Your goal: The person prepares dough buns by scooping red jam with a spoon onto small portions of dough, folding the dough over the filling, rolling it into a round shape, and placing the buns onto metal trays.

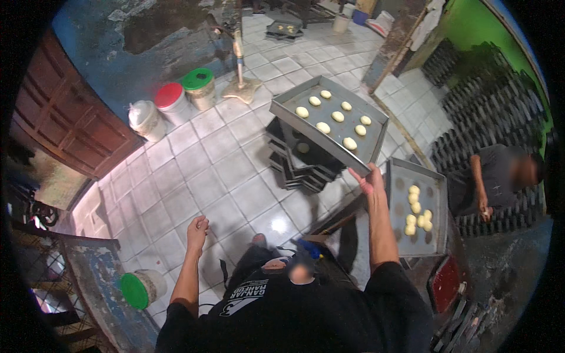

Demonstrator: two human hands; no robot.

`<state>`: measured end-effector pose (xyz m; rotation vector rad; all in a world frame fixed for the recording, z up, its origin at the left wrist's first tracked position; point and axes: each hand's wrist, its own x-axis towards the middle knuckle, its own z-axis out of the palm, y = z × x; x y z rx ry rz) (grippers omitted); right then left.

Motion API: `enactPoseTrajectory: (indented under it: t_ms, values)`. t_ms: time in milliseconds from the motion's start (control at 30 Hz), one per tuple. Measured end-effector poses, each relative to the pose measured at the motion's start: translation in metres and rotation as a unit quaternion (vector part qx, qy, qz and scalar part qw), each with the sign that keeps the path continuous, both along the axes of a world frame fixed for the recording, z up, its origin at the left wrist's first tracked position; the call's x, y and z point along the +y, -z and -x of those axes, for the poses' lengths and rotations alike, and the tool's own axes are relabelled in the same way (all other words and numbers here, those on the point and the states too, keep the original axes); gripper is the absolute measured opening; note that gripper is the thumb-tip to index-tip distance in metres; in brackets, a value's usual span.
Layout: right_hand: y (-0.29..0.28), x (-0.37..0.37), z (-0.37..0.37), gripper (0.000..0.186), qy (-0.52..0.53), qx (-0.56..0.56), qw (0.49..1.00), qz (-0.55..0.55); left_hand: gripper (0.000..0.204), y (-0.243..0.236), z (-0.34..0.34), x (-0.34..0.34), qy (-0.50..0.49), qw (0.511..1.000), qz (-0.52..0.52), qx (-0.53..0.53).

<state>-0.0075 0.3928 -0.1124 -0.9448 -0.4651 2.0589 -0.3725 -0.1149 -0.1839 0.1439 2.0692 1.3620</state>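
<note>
My right hand [369, 179] grips the near corner of a grey metal baking tray [329, 109], thumb and fingers about its rim. Several pale dough balls [337, 116] lie spaced apart on that tray, which is tilted above a stack of dark trays [299, 170] on the floor. To the right, a second grey tray [435, 194] rests on a table with several dough balls [415, 207] bunched along its middle. My left hand [199, 225] hangs over the tiled floor with its fingers curled in; whether anything is inside them is hidden.
Lidded buckets, white [148, 122], red-topped [170, 97] and green-topped [199, 82], line the left wall. Another green-lidded bucket [136, 289] lies lower left. A person [497, 182] sits at right before stacked dark trays [482, 88]. A broom-like tool [240, 88] leans by the wall.
</note>
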Motion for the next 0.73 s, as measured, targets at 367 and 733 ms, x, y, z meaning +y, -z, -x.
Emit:
enactPoseTrajectory:
  t_ms: [367,733]
  values:
    - [0.174,0.010,0.064,0.072,0.055,-0.085,0.990,0.096,0.026,0.044,0.046,-0.133,-0.183,0.980,0.072,-0.019]
    - [0.148,-0.030,0.427,0.066,-0.567,-0.252,0.768,-0.159,0.038,0.139,0.264,-0.082,-0.246,0.908,0.200,-0.274]
